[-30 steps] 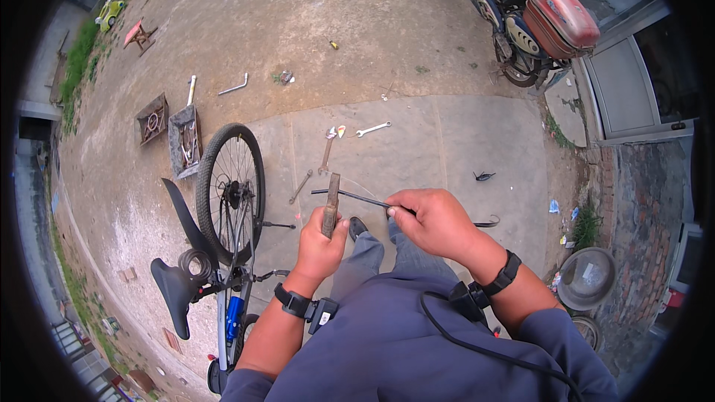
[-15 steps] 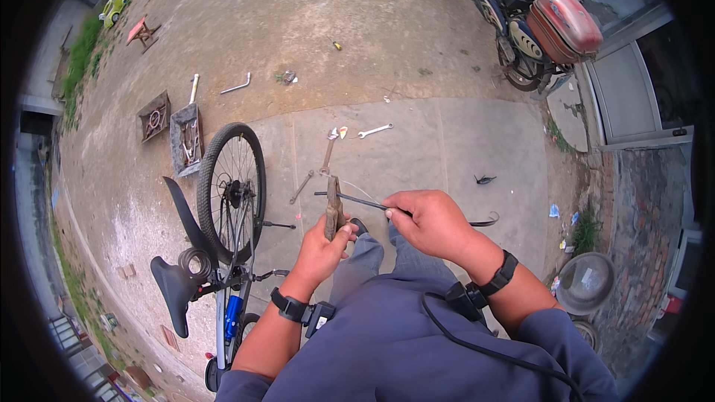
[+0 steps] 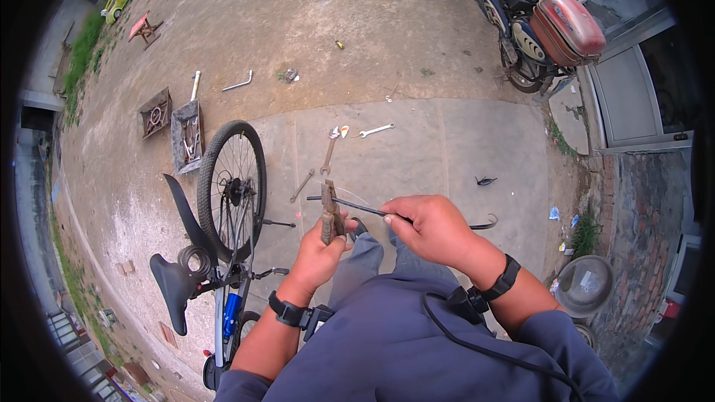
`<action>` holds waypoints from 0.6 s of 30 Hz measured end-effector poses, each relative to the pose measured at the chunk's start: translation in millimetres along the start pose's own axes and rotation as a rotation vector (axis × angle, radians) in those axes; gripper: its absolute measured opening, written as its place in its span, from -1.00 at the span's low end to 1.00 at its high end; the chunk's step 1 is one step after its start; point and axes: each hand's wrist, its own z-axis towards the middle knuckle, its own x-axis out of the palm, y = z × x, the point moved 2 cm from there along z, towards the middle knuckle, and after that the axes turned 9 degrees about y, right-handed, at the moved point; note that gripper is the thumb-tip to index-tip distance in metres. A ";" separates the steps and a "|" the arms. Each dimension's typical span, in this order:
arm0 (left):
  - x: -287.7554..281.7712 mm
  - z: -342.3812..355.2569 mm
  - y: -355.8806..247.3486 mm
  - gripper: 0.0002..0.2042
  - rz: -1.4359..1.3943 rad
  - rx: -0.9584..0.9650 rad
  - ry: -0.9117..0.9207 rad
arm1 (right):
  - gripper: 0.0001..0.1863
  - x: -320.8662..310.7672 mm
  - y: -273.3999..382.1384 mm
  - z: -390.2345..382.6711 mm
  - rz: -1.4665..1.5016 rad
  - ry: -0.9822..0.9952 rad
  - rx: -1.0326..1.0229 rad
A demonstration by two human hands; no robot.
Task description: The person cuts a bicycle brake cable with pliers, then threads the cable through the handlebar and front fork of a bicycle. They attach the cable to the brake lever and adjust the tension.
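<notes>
My left hand [image 3: 316, 257] is wrapped round the handles of rusty brown pliers [image 3: 328, 216], jaws pointing away from me. A black cable [image 3: 361, 207] crosses at the jaws, its short end sticking out to the left. Whether the jaws bite into it, I cannot tell. My right hand [image 3: 432, 229] pinches the cable between thumb and fingers; its hooked tail [image 3: 484, 225] comes out on the right. A thin pale wire curves just beyond the cable.
A bicycle [image 3: 232, 193] stands at my left. Past the pliers lie an adjustable wrench [image 3: 328, 152], a combination wrench [image 3: 377, 130] and a metal tool [image 3: 302, 185]. Two boxes of parts [image 3: 188, 138] sit beyond the wheel. A motorbike [image 3: 521, 37] is far right, a round basin [image 3: 586, 284] near right.
The pliers have shifted slightly left, and the cable's short end reaches a little farther left. Both hands keep their grip.
</notes>
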 end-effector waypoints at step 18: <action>5.4 -5.0 -2.9 -0.88 0.362 0.088 -0.215 | -0.72 3.0 -6.5 3.4 0.006 0.046 0.055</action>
